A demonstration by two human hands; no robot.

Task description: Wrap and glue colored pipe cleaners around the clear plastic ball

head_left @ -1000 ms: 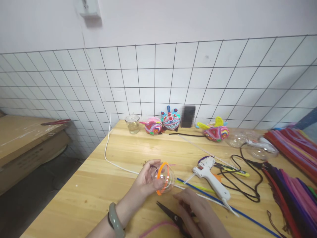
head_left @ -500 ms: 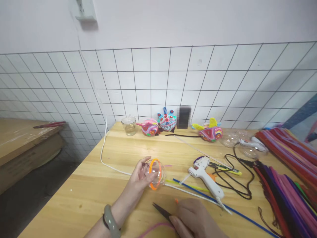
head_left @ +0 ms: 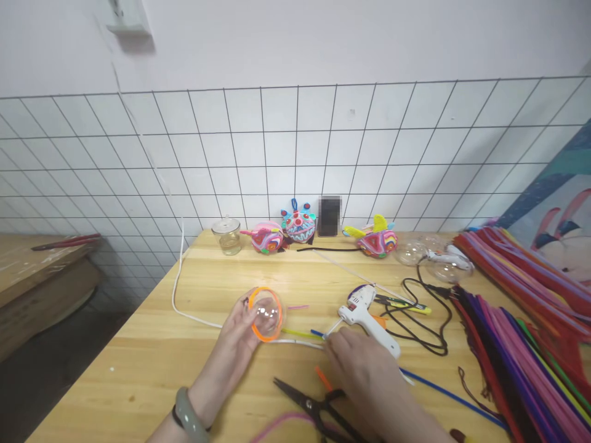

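Holding a clear plastic ball (head_left: 266, 314) ringed by an orange band, the left hand (head_left: 237, 335) has its fingers curled round the ball's left side, lifting it just above the middle of the bench (head_left: 152, 351). The right hand (head_left: 364, 375) lies flat and loosely open to the right of the ball, palm down, its grip on nothing; its fingertips (head_left: 331, 340) reach the nozzle end of the white glue gun (head_left: 367, 317), which lies on its side right of the ball. A yellow stem (head_left: 298, 333) and a blue stem (head_left: 443, 397) run across the bench from under the ball toward the near right. Black scissors (head_left: 314, 407) lie near the front edge, just left of the right wrist, with a pink stem (head_left: 277, 424) curving beside them. A black cord (head_left: 425, 320) loops to the right of the glue gun. A thick heap of coloured stems (head_left: 521, 332) fills the right side of the bench. Along the back edge stand a small glass jar (head_left: 226, 235), three bright woven figures (head_left: 298, 225) and two more clear half shells (head_left: 431, 253). A white cable (head_left: 178, 289) trails down the left edge. A green bangle (head_left: 187, 413) sits on the left wrist.
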